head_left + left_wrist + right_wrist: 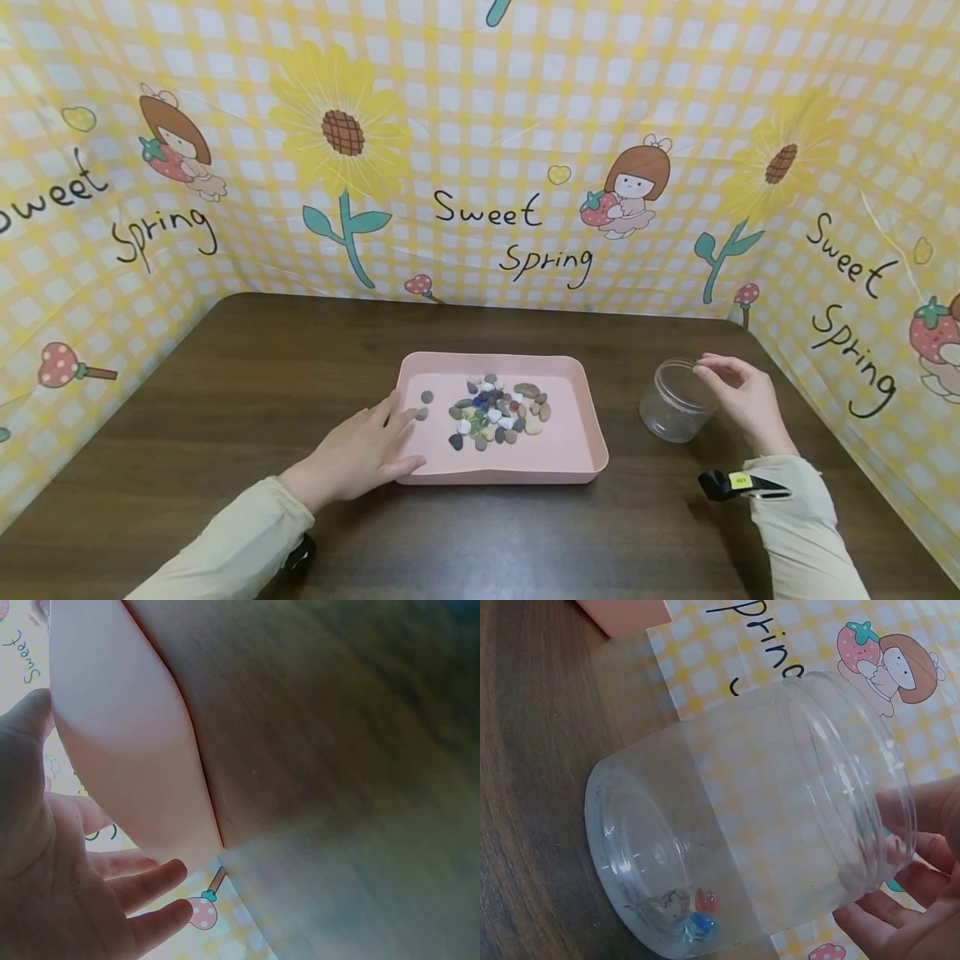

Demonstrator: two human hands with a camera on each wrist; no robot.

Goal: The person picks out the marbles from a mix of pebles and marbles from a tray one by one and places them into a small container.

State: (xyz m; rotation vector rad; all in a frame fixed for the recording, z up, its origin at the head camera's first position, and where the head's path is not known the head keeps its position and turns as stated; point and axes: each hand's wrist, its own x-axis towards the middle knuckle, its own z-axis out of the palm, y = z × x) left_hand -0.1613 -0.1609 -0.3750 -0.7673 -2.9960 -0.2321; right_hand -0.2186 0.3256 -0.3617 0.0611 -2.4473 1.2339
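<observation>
A pink tray (pixel 562 446) lies mid-table, with a heap of pebbles (pixel 494 414) inside it: grey, white and tan, plus some blue and green pieces. Two grey pebbles (pixel 427 397) sit apart near its left wall. My left hand (pixel 348 458) rests at the tray's left side, fingers spread and relaxed over the rim. To the right stands a clear, lidless jar (pixel 671 421), its rim pinched by my right hand (pixel 750 404) between thumb and fingers. In the right wrist view, a small red-and-blue glassy piece (pixel 703 922) shows at the jar's bottom.
The dark wooden table (pixel 300 358) extends around the tray and jar. A yellow checked cloth (pixel 480 150) with printed flowers and lettering rises behind the table and along both sides.
</observation>
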